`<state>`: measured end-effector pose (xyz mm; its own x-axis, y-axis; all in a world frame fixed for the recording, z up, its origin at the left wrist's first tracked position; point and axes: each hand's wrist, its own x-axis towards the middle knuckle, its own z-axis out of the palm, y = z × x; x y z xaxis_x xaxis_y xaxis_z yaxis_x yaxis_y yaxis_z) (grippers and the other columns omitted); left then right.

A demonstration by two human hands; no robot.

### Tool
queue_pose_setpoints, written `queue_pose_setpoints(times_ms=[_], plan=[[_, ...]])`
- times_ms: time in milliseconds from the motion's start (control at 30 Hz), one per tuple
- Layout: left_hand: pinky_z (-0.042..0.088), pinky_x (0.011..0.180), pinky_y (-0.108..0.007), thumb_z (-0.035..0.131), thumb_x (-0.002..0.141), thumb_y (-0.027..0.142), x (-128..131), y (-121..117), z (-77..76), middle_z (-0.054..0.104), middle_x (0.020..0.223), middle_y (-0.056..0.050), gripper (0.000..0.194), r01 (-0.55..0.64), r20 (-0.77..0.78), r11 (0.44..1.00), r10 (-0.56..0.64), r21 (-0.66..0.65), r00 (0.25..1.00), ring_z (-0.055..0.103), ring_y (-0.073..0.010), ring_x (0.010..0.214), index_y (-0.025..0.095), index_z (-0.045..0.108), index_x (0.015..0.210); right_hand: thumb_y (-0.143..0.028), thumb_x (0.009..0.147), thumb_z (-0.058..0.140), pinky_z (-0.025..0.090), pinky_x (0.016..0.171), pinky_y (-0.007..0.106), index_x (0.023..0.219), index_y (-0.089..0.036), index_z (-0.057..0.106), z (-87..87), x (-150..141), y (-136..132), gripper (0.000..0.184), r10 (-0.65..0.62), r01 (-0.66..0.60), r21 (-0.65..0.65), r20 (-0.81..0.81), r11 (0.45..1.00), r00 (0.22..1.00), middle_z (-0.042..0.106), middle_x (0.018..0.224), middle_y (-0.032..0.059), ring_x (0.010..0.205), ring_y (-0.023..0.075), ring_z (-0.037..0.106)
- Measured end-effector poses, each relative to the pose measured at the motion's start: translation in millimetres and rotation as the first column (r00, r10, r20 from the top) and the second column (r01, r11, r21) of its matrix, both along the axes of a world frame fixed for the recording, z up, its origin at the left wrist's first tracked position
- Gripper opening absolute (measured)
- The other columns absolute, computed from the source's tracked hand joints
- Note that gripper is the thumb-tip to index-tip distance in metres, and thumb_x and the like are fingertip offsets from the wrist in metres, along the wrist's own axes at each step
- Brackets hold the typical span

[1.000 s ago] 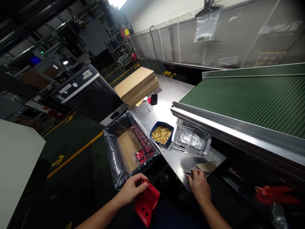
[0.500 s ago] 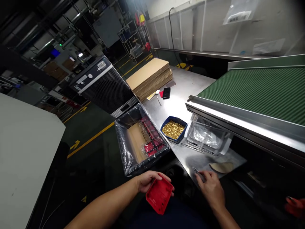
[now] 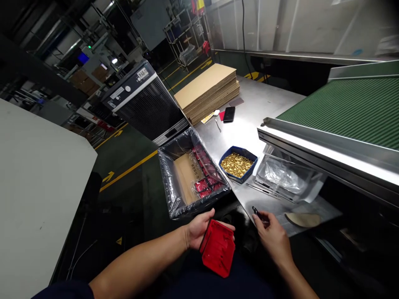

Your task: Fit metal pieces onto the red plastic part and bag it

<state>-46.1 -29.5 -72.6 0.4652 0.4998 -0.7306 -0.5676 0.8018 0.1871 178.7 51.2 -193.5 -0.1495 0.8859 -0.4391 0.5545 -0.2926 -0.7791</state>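
Observation:
My left hand (image 3: 197, 228) grips a red plastic housing part (image 3: 218, 248) by its left edge, holding it tilted in front of my lap. My right hand (image 3: 272, 235) rests at the near edge of the steel table (image 3: 249, 124) with its fingers closed on a small dark tool (image 3: 257, 213). A blue tray of small brass pieces (image 3: 238, 163) stands on the table just beyond. To the left of the table, a cardboard box lined with clear plastic (image 3: 190, 174) holds several red parts along its right side.
A clear plastic bin (image 3: 288, 176) sits under the edge of the green conveyor belt (image 3: 343, 112). A stack of flat cardboard (image 3: 207, 89), a black phone (image 3: 229, 113), a grey machine cabinet (image 3: 145, 104) and a white surface (image 3: 34, 187) at left surround the spot.
The view has swung left and down. My left hand has turned the red part over and lifted it nearer the box. My right hand has picked the small dark tool off the table edge.

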Motion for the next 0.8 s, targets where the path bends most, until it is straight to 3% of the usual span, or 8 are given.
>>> queue_pose_setpoints(times_ms=[133, 267, 400, 567, 700, 800], plan=[[0.040, 0.098, -0.040, 0.042, 0.088, 0.052, 0.3, -6.6, 6.2, 0.069, 0.110, -0.019, 0.068, -0.060, -0.013, 0.997, 0.059, -0.048, 0.998, 0.065, -0.0282, 0.100, 0.002, 0.058, 0.130, -0.065, 0.079, 0.036, 0.046, 0.099, 0.048, 0.129, -0.015, 0.053, -17.6, 3.4, 3.7, 0.073, 0.064, -0.071, 0.054, 0.133, 0.996, 0.989, 0.049, 0.139, 0.0177, 0.110, 0.0313, 0.059], [0.044, 0.094, -0.038, 0.053, 0.079, 0.039, 1.5, -10.6, 21.2, 0.071, 0.103, -0.018, 0.062, -0.138, -0.033, 0.990, 0.137, -0.031, 0.990, 0.067, -0.0267, 0.095, -0.003, 0.060, 0.125, -0.055, 0.083, 0.028, 0.044, 0.104, 0.053, 0.134, -0.009, 0.053, -29.1, 4.6, 1.9, 0.073, 0.170, -0.186, 0.045, 0.247, 0.982, 0.954, 0.032, 0.154, 0.0172, 0.129, 0.0387, 0.047], [0.049, 0.086, -0.037, 0.061, 0.074, 0.026, 2.3, -13.7, 34.3, 0.069, 0.093, -0.015, 0.044, -0.209, -0.142, 0.978, 0.208, 0.011, 0.968, 0.068, -0.0264, 0.087, 0.002, 0.068, 0.110, -0.048, 0.086, 0.027, 0.043, 0.107, 0.051, 0.136, -0.007, 0.052, -33.0, 4.4, -0.2, 0.069, 0.227, -0.250, 0.036, 0.313, 0.967, 0.922, 0.032, 0.155, 0.0153, 0.132, 0.0372, 0.045], [0.051, 0.071, -0.028, 0.066, 0.083, 0.028, 2.2, -17.4, 30.3, 0.066, 0.078, -0.006, 0.020, -0.280, -0.275, 0.960, 0.274, 0.016, 0.922, 0.066, -0.0173, 0.069, 0.010, 0.071, 0.085, -0.048, 0.088, 0.032, 0.048, 0.099, 0.049, 0.130, -0.010, 0.057, -27.2, 6.6, 4.3, 0.062, 0.225, -0.259, 0.060, 0.334, 0.964, 0.915, 0.035, 0.153, 0.0171, 0.126, 0.0363, 0.051], [0.052, 0.067, -0.027, 0.065, 0.088, 0.046, 2.3, -22.7, 32.1, 0.069, 0.079, -0.009, 0.038, -0.303, -0.372, 0.952, 0.291, 0.026, 0.881, 0.068, -0.0180, 0.067, 0.009, 0.071, 0.082, -0.048, 0.092, 0.035, 0.049, 0.094, 0.040, 0.115, -0.017, 0.063, -17.7, 6.8, 45.3, 0.048, 0.172, -0.222, 0.134, 0.310, 0.966, 0.935, 0.059, 0.128, 0.0112, 0.111, 0.0260, 0.059], [0.055, 0.083, -0.035, 0.055, 0.085, 0.070, 2.9, -34.0, 42.9, 0.070, 0.107, -0.019, 0.070, -0.273, -0.264, 0.959, 0.284, 0.082, 0.922, 0.071, -0.0266, 0.090, 0.007, 0.069, 0.111, -0.047, 0.095, 0.040, 0.048, 0.088, 0.037, 0.107, -0.019, 0.065, -13.6, 2.0, 102.2, 0.040, 0.111, -0.162, 0.145, 0.312, 0.976, 0.944, 0.066, 0.105, 0.0069, 0.095, 0.0199, 0.060]])
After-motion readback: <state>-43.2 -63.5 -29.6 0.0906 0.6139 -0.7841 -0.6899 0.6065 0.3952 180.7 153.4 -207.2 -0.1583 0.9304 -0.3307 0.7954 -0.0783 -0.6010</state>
